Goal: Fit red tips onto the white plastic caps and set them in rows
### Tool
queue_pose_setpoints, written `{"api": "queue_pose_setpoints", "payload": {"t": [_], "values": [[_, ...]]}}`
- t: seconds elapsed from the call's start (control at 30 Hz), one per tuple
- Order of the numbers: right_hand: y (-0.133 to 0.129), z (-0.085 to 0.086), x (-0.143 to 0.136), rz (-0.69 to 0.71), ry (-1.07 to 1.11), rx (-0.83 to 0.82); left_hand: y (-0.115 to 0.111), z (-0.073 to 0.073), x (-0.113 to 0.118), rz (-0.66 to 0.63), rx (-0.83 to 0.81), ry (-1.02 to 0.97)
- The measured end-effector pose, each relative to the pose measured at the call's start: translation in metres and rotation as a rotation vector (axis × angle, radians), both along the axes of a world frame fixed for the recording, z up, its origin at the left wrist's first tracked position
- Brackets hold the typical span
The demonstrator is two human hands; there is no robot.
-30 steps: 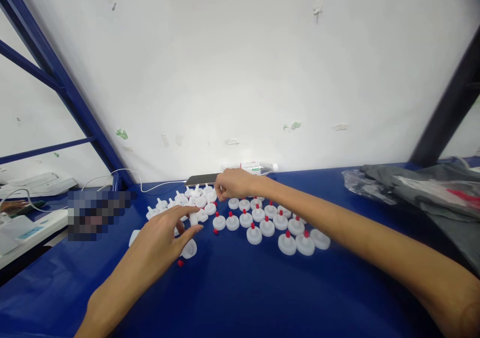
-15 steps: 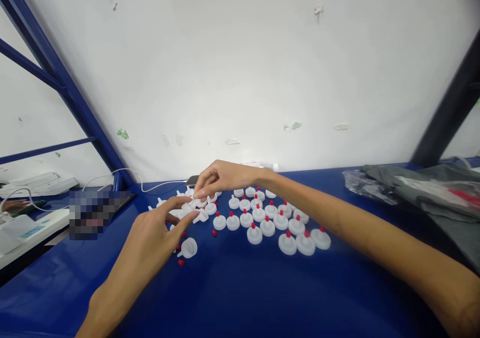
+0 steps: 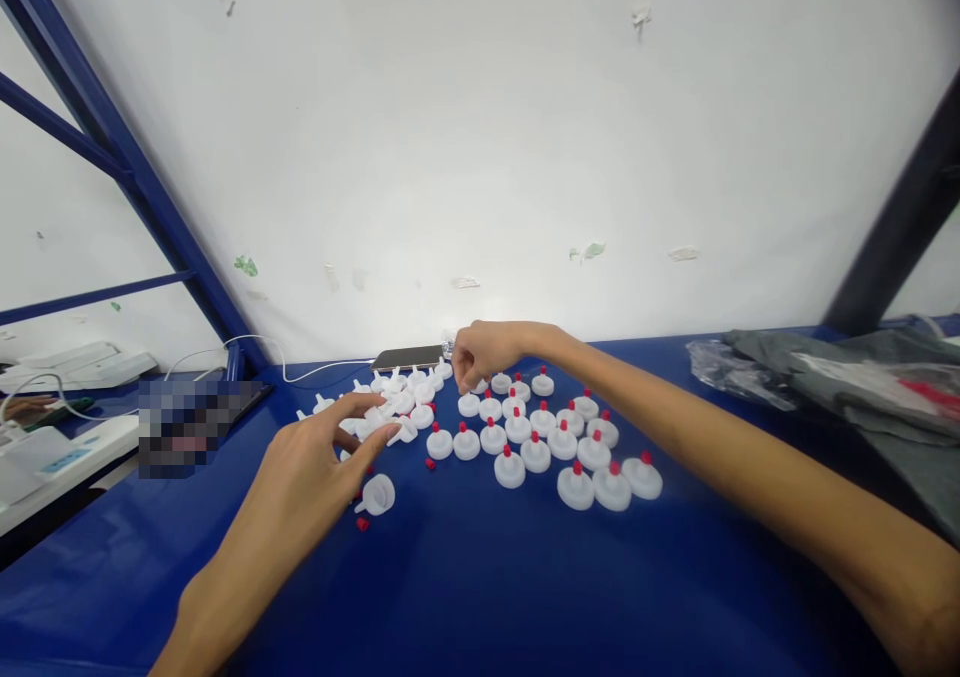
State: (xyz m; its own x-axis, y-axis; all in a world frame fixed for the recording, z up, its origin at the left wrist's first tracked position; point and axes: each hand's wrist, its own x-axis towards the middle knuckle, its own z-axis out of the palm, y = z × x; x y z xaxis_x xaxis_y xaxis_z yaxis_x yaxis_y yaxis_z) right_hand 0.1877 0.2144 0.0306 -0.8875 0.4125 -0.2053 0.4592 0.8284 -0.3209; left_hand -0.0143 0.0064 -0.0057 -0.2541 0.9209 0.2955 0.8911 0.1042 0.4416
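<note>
My left hand (image 3: pixel 319 457) hovers at a pile of white funnel-shaped plastic pieces (image 3: pixel 403 397), thumb and fingers apart. White pieces show between and behind those fingers; I see no clear grip on any. My right hand (image 3: pixel 478 352) has its fingers curled together, pointing down at the back of a group of white pieces with red caps on their spouts (image 3: pixel 562 442). Whatever it may hold is hidden. One uncapped funnel (image 3: pixel 379 495) lies on its side below my left hand. Loose red caps (image 3: pixel 363 524) lie near it, another red cap (image 3: pixel 430 464) farther right.
A phone (image 3: pixel 409 359) with a white cable lies behind the pile on the blue table (image 3: pixel 480 577). Clear plastic wrap (image 3: pixel 724 372) and grey bags (image 3: pixel 847 387) are at the right. A power strip (image 3: pixel 67 462) and another person's hand (image 3: pixel 30 412) are at the far left.
My right hand has moved right, from the pile beside my left fingers to the back of the red-capped group, uncovering the phone. My left hand has stayed almost still.
</note>
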Motion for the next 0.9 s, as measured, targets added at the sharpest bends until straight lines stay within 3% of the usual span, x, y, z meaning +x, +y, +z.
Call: {"api": "queue_pose_setpoints", "payload": {"t": [0.33,0.6,0.9], "values": [[-0.013,0.004,-0.001,-0.061,-0.126,0.012,-0.001,0.001,0.001,-0.004,0.005,0.016],[-0.028,0.015,0.004,-0.241,-0.242,0.247,0.002,-0.002,-0.005,0.018,0.003,-0.019],[-0.028,0.029,0.012,-0.288,0.037,0.325,-0.004,-0.005,-0.012,-0.086,0.143,-0.109]]}}
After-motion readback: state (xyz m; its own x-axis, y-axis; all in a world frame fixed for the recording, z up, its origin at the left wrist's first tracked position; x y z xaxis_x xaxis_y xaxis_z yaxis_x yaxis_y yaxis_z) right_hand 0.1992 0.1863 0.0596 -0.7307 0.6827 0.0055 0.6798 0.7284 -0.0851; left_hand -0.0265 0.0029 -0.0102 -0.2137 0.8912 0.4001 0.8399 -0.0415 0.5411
